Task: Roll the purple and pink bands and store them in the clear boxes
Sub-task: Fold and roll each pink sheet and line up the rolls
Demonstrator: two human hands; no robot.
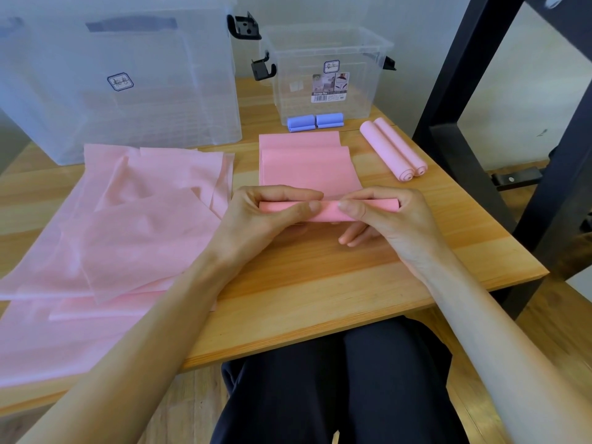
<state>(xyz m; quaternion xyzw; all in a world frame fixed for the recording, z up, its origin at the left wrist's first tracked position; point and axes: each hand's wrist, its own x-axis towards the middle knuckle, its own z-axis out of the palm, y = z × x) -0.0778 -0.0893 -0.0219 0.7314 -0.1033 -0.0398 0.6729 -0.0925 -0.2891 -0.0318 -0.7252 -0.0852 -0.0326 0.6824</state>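
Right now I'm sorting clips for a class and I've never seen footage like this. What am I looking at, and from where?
There is no machine here: a camera worn on a person's head looks down at their two bare hands over a wooden table. The left hand and right hand pinch a pink band and roll it up from its near end. Two finished pink rolls lie to the right, two purple rolls lie in front of the small clear box, loose pink sheets lie on the left, and a big clear box stands behind them.

Single head view, looking forward and down, close over wooden table [320,283]; wide-angle.
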